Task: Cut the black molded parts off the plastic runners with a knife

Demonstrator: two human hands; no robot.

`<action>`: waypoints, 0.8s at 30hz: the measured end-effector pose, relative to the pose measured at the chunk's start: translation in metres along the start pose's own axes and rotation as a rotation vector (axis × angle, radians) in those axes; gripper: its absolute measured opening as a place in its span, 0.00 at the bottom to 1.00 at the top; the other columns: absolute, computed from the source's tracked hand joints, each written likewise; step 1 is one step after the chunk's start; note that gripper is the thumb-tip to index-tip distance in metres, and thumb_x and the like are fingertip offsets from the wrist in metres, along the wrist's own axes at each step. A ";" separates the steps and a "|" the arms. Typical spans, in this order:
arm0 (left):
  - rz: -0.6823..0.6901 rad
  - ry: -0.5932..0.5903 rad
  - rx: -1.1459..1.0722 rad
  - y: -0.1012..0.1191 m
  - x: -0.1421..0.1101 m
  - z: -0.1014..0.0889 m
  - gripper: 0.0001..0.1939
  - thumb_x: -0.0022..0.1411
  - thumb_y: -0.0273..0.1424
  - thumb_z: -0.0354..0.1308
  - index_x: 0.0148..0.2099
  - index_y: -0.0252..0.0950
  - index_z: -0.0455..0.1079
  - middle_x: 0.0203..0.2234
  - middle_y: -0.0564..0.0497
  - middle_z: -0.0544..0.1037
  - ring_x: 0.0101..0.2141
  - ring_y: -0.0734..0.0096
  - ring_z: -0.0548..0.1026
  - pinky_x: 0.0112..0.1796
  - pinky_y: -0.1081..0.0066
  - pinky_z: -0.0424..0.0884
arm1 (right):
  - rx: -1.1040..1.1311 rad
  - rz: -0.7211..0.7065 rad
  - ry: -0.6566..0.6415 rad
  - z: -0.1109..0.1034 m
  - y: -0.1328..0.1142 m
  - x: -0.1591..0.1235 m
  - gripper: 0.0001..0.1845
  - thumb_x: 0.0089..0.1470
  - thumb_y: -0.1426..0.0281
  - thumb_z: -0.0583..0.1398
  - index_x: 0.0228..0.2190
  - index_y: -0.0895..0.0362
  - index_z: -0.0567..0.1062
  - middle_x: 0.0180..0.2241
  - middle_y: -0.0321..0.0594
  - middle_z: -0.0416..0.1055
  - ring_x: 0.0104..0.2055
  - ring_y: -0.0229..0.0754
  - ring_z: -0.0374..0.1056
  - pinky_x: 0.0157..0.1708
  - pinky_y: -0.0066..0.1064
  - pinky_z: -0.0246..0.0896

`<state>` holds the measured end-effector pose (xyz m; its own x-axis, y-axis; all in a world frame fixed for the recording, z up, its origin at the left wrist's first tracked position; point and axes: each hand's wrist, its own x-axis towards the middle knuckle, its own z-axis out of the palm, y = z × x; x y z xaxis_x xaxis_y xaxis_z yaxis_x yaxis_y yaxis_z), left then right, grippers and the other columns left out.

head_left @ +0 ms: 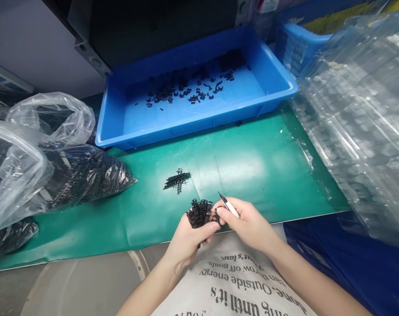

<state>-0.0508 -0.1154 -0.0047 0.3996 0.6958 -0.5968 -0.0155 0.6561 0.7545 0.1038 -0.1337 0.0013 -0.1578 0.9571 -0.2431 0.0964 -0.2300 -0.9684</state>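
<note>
A bunch of small black plastic parts [198,213] is gripped in my left hand [186,239], the thumb lying across it. Close beside it, my right hand [248,221] holds a slim tool with a white handle and a dark pointed tip [230,207], which points up and to the left. The thumb and fingertips of that hand are also pinched on a small black piece [218,215] at the bunch's right side; whether the piece is joined to the bunch I cannot tell. Farther back, a small pile of black plastic strips [177,180] lies on the green table mat [147,224].
A blue tray [196,120] with many loose black pieces [166,92] stands at the back. On the left is a clear plastic bag [87,175] full of black parts. Stacked clear plastic trays [360,101] lean in from the right, before a blue basket [294,46].
</note>
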 end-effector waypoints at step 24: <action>0.095 0.127 0.009 -0.001 0.002 0.005 0.13 0.45 0.35 0.63 0.28 0.31 0.67 0.10 0.61 0.58 0.13 0.84 0.53 0.17 0.78 0.48 | -0.739 -0.255 0.089 0.003 0.002 -0.029 0.19 0.61 0.69 0.44 0.48 0.58 0.68 0.31 0.39 0.72 0.29 0.41 0.68 0.24 0.30 0.59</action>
<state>-0.0459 -0.1161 -0.0053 0.2781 0.7860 -0.5522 -0.0394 0.5837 0.8110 0.1054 -0.1627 0.0061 -0.1865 0.9823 0.0177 0.7010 0.1457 -0.6981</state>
